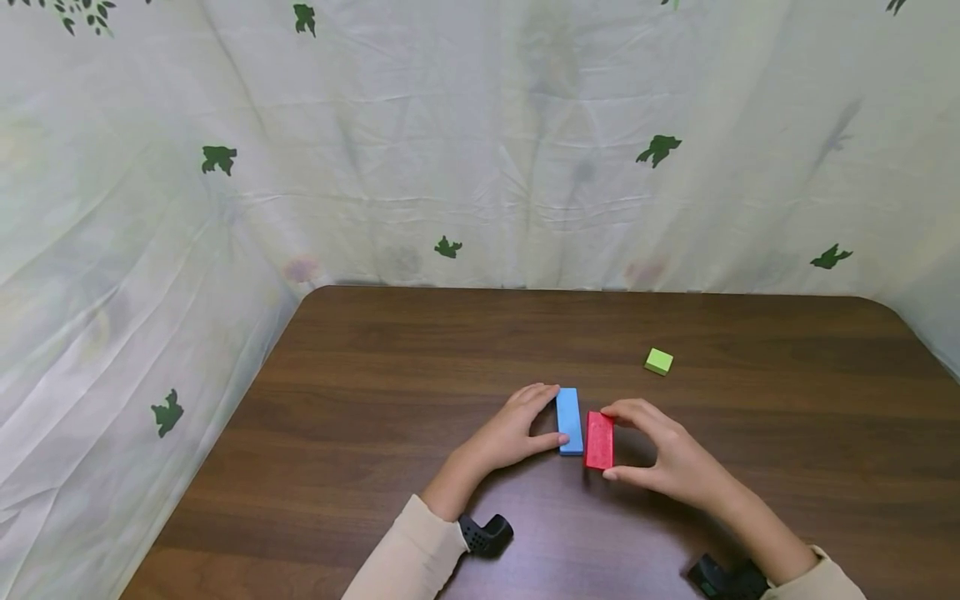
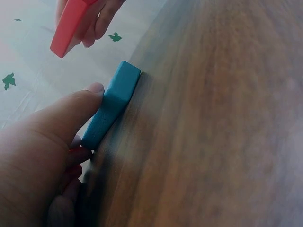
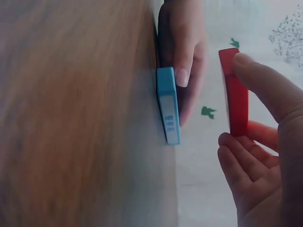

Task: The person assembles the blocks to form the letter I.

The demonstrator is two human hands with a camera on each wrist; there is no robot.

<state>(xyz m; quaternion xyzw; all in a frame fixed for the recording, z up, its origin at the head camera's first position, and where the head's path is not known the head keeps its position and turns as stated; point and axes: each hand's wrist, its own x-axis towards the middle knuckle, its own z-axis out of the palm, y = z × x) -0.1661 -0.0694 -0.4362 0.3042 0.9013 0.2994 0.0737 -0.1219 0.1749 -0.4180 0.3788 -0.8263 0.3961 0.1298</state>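
- A pale cloth with dark green leaf-like shapes hangs at the left and along the far edge of the desk.
- The left hand comes from a cream sleeve, with a black device at the wrist. Its grip is spread along the blue block: thumb at the near end, a fingertip at the far left corner.
- The blue block rests on the desk, its length running away from the person; a pale printed label shows on one side in the right wrist view.
- The red block is held above the desk, just right of the blue one.
- The green block sits on the desk, farther back.
- The right hand has its grip pinching the red block between thumb and fingers.
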